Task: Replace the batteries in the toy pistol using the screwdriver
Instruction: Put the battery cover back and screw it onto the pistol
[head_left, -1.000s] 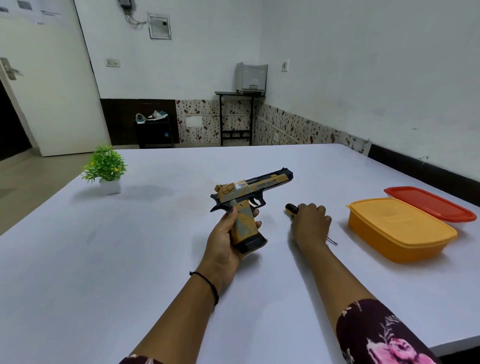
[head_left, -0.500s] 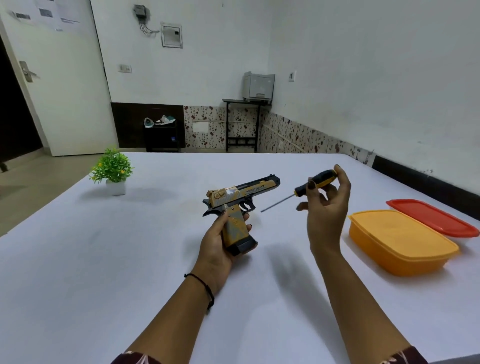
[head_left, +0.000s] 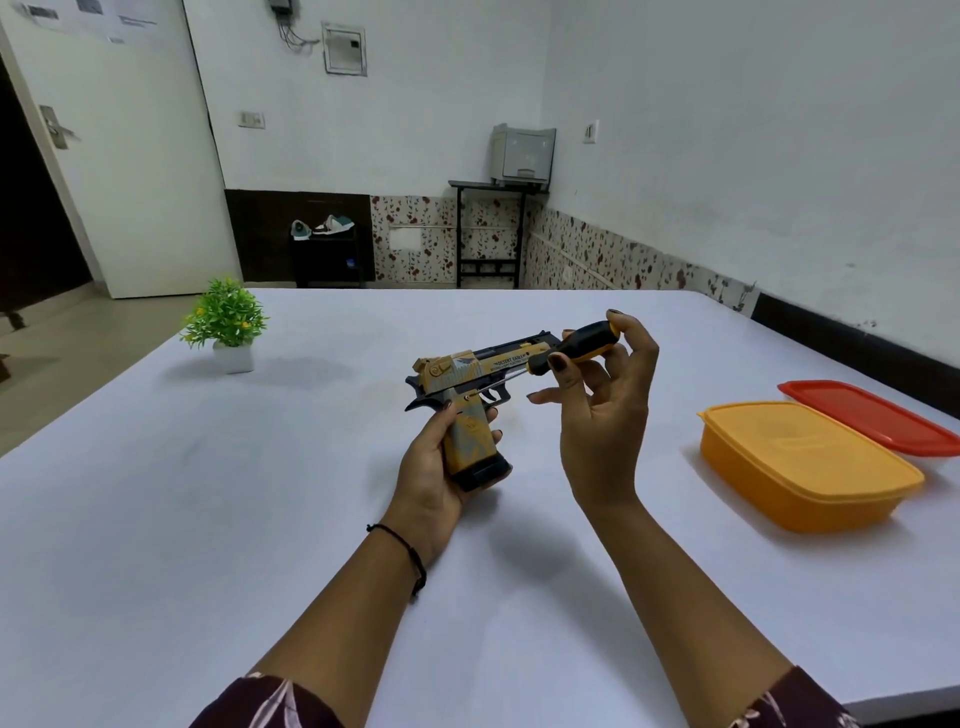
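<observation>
Grips the toy pistol (head_left: 467, 371) by its handle in the left hand (head_left: 431, 478), fingers curled round it, above the white table (head_left: 260, 519). Pinches the screwdriver (head_left: 576, 347) handle with the right hand (head_left: 602, 415) fingertips, tip against the pistol's side just above the grip

Tan-and-black pistol (head_left: 470, 374), black-yellow screwdriver (head_left: 574, 349), orange box (head_left: 800, 467), red lid (head_left: 872, 415)

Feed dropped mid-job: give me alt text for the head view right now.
The left hand holds the toy pistol by its grip above the white table; the right hand pinches the screwdriver by its handle, tip against the pistol's side above the grip. An orange container and red lid sit right, a potted plant far left.
</observation>
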